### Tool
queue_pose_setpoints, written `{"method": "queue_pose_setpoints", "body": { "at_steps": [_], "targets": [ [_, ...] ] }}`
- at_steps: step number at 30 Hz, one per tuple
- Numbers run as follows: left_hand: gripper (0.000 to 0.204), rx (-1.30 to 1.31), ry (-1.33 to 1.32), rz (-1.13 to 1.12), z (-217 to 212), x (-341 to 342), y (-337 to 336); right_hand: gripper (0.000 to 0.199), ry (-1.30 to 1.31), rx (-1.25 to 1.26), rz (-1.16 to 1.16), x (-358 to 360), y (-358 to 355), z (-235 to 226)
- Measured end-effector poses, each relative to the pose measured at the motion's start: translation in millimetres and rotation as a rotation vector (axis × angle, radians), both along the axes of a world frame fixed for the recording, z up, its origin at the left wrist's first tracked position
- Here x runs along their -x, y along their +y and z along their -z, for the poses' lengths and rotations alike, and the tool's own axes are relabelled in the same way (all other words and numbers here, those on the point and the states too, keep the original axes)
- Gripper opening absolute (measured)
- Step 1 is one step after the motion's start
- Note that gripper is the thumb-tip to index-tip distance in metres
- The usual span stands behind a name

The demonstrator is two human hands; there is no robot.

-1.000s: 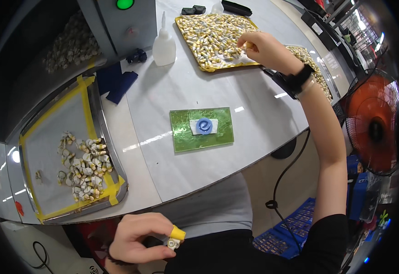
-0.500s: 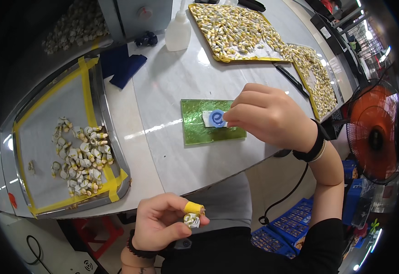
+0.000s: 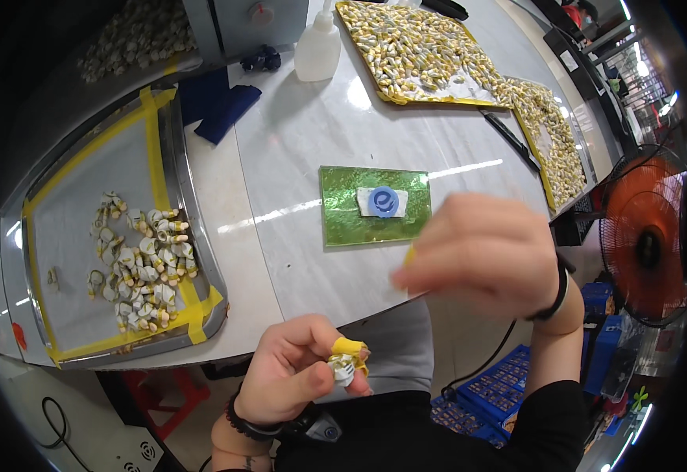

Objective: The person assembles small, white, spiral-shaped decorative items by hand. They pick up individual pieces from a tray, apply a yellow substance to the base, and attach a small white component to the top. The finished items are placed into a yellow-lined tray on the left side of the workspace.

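Here, a small white piece (image 3: 344, 370) is pinched in the left hand (image 3: 290, 379), while whatever is gripped by the blurred right hand (image 3: 489, 253), near the green plate (image 3: 342, 226), cannot be told.

Pale marbled table (image 3: 296, 149), glare-streaked; orange fan (image 3: 649, 245) at right; red stool (image 3: 172, 400) lower left; bright lights (image 3: 642, 69) upper right.

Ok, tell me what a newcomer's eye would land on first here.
Probably the bright green slab mid-table, topped by a round blue piece on a white patch. Nearer the body, the left hand pinches a small pale piece, a yellow wrap on one finger. The orange fan at the far right would likely catch the eye too.
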State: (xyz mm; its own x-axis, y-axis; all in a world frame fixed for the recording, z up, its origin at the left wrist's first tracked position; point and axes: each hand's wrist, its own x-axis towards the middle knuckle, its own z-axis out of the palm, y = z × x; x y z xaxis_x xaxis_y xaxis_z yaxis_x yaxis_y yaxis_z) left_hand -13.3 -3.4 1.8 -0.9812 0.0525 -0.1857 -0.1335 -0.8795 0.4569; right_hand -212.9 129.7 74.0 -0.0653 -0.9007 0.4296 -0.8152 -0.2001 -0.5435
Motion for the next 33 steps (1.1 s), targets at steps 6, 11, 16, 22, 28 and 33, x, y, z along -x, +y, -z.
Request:
{"method": "queue_pose_setpoints", "body": {
  "at_steps": [6, 11, 16, 22, 28, 33],
  "targets": [
    [0.033, -0.159, 0.02, 0.126, -1.6, 5.8, 0.9, 0.012, -0.15, 0.167, -0.083, -24.8, -2.9, 1.8],
    [0.031, -0.251, 0.004, 0.215, 1.2, 8.4, 3.1, 0.009, -0.066, 0.197, -0.204, -23.1, -9.9, 5.5],
    [0.032, -0.272, 0.009, 0.215, 2.6, 10.1, 5.1, 0.007, -0.057, 0.206, -0.246, -22.0, -11.9, 11.3],
    [0.029, -0.177, 0.042, 0.186, -0.3, 13.3, 2.4, 0.017, -0.029, 0.265, -0.227, -24.9, -11.3, 16.2],
    [0.027, 0.17, 0.007, -0.102, -15.6, 6.4, 7.4, 0.012, 0.03, 0.258, -0.12, -26.8, -3.0, 9.3],
    [0.031, 0.399, 0.114, -0.257, -17.2, 6.5, 10.2, 0.018, 0.055, 0.293, -0.141, -32.8, 4.4, 4.4]
  ]
}}
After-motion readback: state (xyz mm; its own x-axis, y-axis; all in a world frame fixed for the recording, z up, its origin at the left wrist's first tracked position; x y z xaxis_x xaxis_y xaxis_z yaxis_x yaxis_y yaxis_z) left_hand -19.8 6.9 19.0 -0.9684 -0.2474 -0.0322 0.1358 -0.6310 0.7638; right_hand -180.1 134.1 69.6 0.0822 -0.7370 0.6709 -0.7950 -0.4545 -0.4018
